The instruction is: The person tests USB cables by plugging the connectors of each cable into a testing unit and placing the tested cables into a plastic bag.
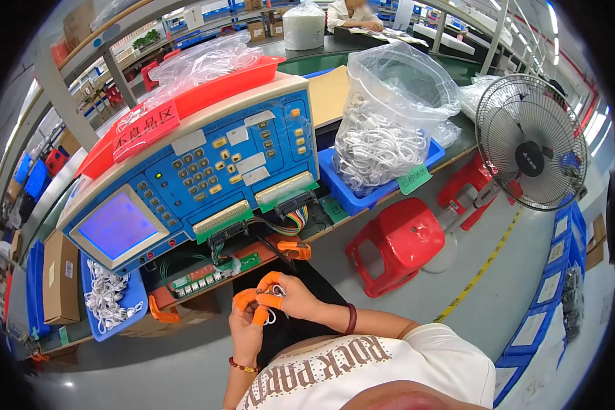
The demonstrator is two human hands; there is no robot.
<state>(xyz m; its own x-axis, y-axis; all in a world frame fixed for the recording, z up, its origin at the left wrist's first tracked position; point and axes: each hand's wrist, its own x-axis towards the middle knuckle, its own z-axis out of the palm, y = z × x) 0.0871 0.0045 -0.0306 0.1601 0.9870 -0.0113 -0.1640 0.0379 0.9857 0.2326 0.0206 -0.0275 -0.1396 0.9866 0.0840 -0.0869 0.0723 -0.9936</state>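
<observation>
My left hand (pixel 249 317) and my right hand (pixel 285 295) meet over my lap, with orange covers on several fingertips. Both are closed on a white cable (pixel 271 316), whose loop hangs below the fingers; its ends are hidden. Just beyond them is a green circuit board (pixel 215 275) with a row of metal ports, at the bench edge. Behind it stands a blue tester (pixel 205 167) with a lit screen (pixel 121 227) and ribbon wires. White cables lie in a blue tray (pixel 135 301) at the left. More coiled cables fill a clear bag (pixel 383 137) in a blue bin (pixel 359 203).
Orange clamps (pixel 295 250) grip the bench edge. A red tray (pixel 205 92) rests on the tester. Red stools (pixel 400 236) and a black fan (pixel 529 157) are at the right. A cardboard box (pixel 61 280) stands at the left. Another person (pixel 352 15) sits at the far back.
</observation>
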